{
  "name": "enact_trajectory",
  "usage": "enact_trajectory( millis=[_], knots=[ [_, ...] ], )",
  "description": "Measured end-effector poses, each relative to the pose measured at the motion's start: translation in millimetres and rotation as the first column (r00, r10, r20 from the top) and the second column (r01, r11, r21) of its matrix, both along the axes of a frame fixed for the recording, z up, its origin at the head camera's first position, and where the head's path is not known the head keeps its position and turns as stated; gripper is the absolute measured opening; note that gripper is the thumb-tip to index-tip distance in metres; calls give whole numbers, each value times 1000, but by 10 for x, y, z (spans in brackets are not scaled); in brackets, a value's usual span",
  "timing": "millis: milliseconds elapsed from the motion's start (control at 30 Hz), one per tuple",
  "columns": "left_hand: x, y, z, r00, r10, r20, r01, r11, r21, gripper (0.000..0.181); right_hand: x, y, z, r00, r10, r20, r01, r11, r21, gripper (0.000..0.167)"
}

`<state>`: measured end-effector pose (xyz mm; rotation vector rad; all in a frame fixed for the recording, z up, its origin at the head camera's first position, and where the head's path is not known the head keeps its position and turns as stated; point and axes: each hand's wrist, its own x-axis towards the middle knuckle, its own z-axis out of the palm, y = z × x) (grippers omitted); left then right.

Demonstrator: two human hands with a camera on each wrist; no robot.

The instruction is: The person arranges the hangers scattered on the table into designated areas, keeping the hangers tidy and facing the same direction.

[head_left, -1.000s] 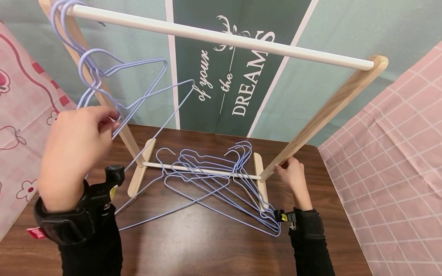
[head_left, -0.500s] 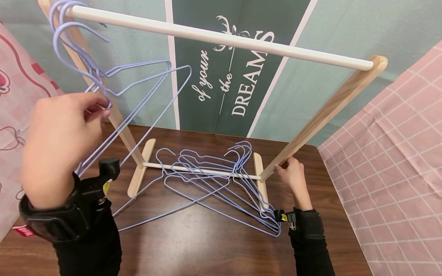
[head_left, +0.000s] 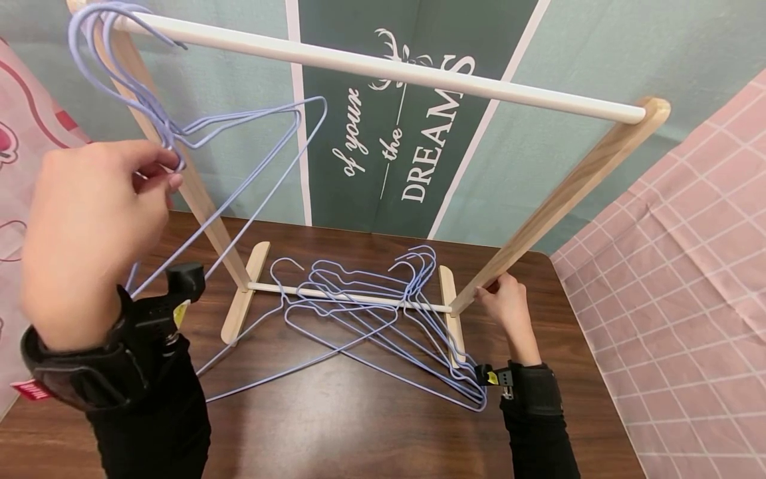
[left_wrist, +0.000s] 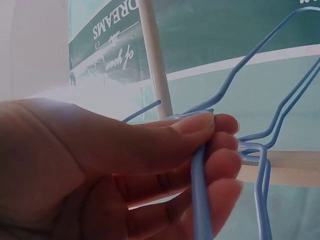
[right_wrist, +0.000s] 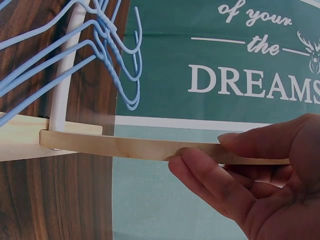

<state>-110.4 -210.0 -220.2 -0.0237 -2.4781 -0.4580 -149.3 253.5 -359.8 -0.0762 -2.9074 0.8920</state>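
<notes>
My left hand (head_left: 98,219) pinches a light blue hanger (left_wrist: 200,200) just below its neck, between thumb and fingers. The hanger's hook loops over the left end of the white top rail (head_left: 383,63); I cannot tell whether its weight rests there. Other blue hangers hang close behind it, partly hidden by the hand. Low on the right, my right hand (head_left: 509,306) grips the wooden right upright (head_left: 562,199) of the garment rack near its foot. In the right wrist view, thumb and fingers pinch that upright's edges.
Several blue hangers (head_left: 344,306) lie overlapping on the brown table (head_left: 335,432), across the rack's white lower bar (head_left: 353,298). A green lettered cloth (head_left: 365,186) hangs behind. Pink cloths stand at the left and at the right (head_left: 694,266).
My left hand has moved up and left with the hanger, and its hook has risen from below the rail to loop over it. The right hand stays on the upright.
</notes>
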Motion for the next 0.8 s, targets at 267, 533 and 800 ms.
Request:
enact_trajectory(
  millis=[267, 533, 800],
  knots=[
    [-23, -6, 63, 999, 31, 32, -32, 999, 20, 23, -2, -2, -7, 1000, 2, 0, -2, 1000, -14, 21],
    [-54, -2, 148, 997, 45, 64, -46, 999, 13, 26, 7, -4, -1, 1000, 4, 12, -4, 1000, -28, 22],
    [-108, -36, 199, 997, 29, 73, -28, 1000, -13, 27, -16, 9, -16, 1000, 6, -6, -6, 1000, -3, 20]
  ],
)
